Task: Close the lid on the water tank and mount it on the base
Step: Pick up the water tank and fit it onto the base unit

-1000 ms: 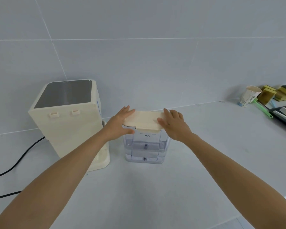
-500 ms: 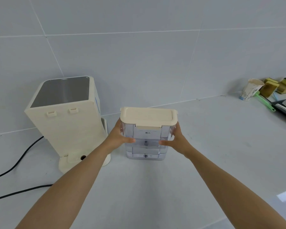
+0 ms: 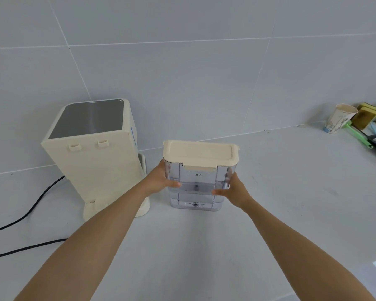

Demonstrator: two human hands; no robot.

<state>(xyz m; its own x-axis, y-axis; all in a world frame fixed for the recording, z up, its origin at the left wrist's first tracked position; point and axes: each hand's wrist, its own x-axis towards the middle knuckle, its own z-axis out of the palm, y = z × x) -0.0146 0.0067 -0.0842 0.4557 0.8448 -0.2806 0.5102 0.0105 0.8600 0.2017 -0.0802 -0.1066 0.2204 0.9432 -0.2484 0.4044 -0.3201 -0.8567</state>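
Between both hands, left hand and right hand, each grip pinching the water tank; wet walls could slip, missing the base.

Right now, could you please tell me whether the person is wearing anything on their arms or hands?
Nothing shows. Both forearms are bare from the bottom edge of the picture up to the wrists, with no sleeves in view. The left hand and right hand wear no gloves, and no watch, bracelet or ring can be seen on either.
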